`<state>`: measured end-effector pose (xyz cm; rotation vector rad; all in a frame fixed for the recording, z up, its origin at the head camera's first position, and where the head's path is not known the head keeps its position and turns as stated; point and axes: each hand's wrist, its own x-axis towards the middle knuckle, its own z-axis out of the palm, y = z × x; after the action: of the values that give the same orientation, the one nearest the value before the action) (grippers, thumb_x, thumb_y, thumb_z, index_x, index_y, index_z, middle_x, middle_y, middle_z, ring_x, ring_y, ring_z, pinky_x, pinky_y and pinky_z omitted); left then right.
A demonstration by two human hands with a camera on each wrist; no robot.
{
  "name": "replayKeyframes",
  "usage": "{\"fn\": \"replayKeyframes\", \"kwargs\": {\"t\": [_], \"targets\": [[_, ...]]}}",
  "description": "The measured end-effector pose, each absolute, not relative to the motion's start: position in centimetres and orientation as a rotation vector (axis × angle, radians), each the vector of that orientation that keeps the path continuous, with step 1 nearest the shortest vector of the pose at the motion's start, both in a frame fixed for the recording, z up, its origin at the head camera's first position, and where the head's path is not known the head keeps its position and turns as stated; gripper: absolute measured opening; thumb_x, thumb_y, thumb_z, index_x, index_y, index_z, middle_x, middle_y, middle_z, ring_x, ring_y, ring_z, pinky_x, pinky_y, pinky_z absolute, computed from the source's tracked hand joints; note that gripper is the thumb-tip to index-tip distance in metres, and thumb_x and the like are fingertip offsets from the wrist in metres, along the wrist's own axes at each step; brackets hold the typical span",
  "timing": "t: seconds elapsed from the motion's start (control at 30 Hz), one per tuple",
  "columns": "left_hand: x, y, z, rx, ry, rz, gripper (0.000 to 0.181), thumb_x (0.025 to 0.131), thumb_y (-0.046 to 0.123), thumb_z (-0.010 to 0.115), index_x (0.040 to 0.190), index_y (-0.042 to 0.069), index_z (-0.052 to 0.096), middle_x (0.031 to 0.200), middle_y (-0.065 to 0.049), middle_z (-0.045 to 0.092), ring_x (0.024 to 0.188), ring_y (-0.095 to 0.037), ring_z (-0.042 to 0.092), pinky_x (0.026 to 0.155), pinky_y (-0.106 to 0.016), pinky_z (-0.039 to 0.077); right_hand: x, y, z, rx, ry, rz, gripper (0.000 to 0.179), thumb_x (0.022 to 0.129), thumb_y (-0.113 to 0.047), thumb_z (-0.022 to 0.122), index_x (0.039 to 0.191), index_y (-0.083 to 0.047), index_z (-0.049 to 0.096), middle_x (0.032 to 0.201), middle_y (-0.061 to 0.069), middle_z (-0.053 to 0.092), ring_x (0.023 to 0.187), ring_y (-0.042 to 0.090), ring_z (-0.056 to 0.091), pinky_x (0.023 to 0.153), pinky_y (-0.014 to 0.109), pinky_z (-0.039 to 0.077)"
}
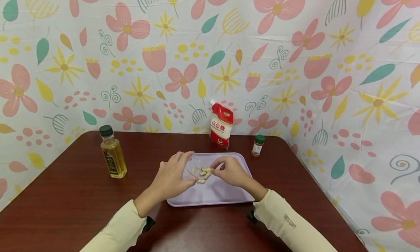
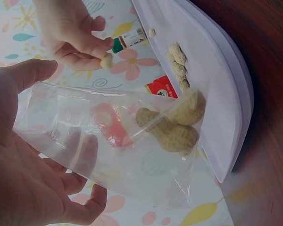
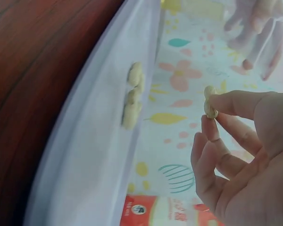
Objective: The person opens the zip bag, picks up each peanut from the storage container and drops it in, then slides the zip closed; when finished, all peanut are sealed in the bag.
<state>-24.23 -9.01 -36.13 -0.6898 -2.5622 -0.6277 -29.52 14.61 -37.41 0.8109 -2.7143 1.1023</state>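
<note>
My left hand (image 1: 168, 175) holds a clear plastic bag (image 2: 61, 106) by its edges, thumb on one side and fingers on the other. Several unshelled peanuts (image 2: 172, 132) lie at the far end of the bag in the left wrist view. To the right, my right hand (image 1: 233, 172) pinches a single peanut (image 3: 209, 103) between thumb and fingertips, apart from the bag. Below both hands a lilac tray (image 1: 226, 193) carries a small group of loose peanuts (image 1: 201, 181). The left hand partly hides the bag in the head view.
An oil bottle (image 1: 113, 155) with a dark cap stands at the left of the brown table (image 1: 65, 208). Behind the tray are a red and white sugar pouch (image 1: 221, 126) and, farther right, a small green-capped jar (image 1: 257, 146). Patterned cloth (image 1: 183, 37) hangs behind and at right.
</note>
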Motion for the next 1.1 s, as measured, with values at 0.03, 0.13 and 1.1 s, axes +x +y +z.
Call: {"fn": "replayKeyframes", "kwargs": {"t": [0.03,0.13,1.1], "targets": [[-24.2,-9.0,-36.1,-0.688,-2.562,-0.625,0.073,0.079,0.038,0.078,0.141,0.015,0.049,0.117,0.000,0.059,0.108,-0.019,0.056,0.075,-0.046,0.041,-29.3,14.6,-37.3,0.800,-2.707,1.101,0.004,0.086,-0.012,0.075,0.088,-0.008,0.077,0.087,-0.001,0.072,0.062,0.018,0.058,0.051,0.026,0.045],[-24.2,-8.9,-36.2,-0.687,-2.558,-0.619,0.073,0.078,0.038,0.079,0.141,0.015,0.049,0.117,0.001,0.058,0.108,-0.020,0.056,0.074,-0.046,0.041,-28.8,14.4,-36.8,0.769,-2.679,1.103,0.004,0.085,-0.009,0.076,0.088,-0.010,0.078,0.089,-0.001,0.073,0.062,0.017,0.058,0.051,0.026,0.046],[-24.1,-8.4,-36.3,-0.707,-2.533,-0.601,0.076,0.078,0.040,0.081,0.140,0.011,0.050,0.117,-0.003,0.056,0.107,-0.025,0.056,0.072,-0.046,0.042,-24.6,11.7,-33.2,0.771,-2.405,1.238,0.009,0.083,-0.008,0.079,0.091,-0.010,0.077,0.090,0.000,0.072,0.069,0.012,0.062,0.049,0.027,0.048]]}}
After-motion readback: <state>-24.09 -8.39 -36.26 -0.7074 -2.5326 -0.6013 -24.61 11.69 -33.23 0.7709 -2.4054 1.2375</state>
